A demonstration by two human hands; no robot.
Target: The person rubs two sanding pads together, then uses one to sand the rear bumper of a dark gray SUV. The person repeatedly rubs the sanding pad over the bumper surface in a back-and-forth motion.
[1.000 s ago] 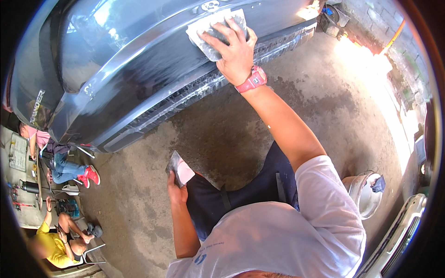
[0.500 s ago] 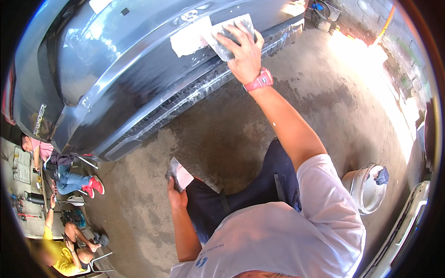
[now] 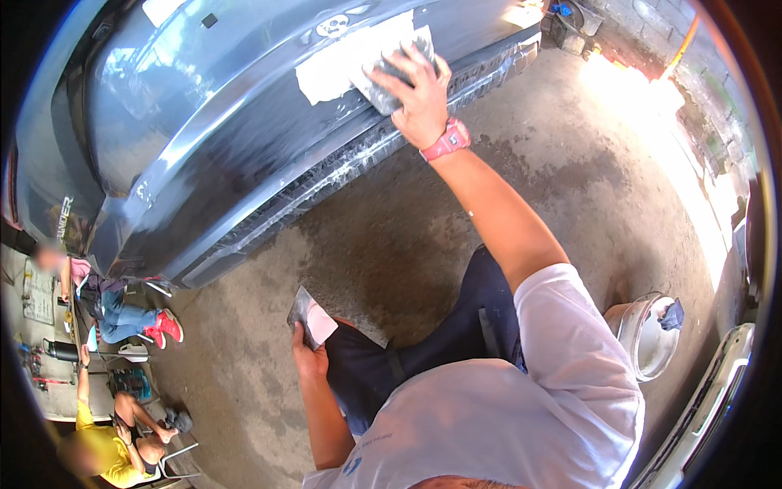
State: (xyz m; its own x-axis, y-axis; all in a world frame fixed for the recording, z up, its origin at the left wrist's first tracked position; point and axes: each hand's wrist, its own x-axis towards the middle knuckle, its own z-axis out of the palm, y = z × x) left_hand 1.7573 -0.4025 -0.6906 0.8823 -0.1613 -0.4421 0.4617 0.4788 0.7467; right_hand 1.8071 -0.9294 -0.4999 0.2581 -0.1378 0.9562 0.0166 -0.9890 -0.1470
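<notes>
A dark blue-grey car panel (image 3: 252, 155) fills the upper left, with a white patch of what looks like filler (image 3: 330, 69) on it. My right hand (image 3: 422, 98), wearing a red wristwatch (image 3: 448, 140), presses a flat grey spreader (image 3: 376, 88) against the patch's right side. Its fingers lie spread over the back of the spreader, whose working edge is hidden. Lower down, my left hand (image 3: 309, 354) grips a thin flat plate (image 3: 300, 308) near my thigh. Pale pinkish paste (image 3: 320, 324) covers part of that plate.
A whitish bucket (image 3: 643, 338) with a dark cloth on its rim stands at right on the concrete floor (image 3: 391, 236). Two people sit at far left, one in red shoes (image 3: 169, 326), one in a yellow shirt (image 3: 106, 448). Another vehicle's edge (image 3: 709, 399) borders the lower right.
My right hand and the spreader have shifted left and slightly down across the patch, baring more white at its upper right. My left hand has moved slightly left and up with the plate.
</notes>
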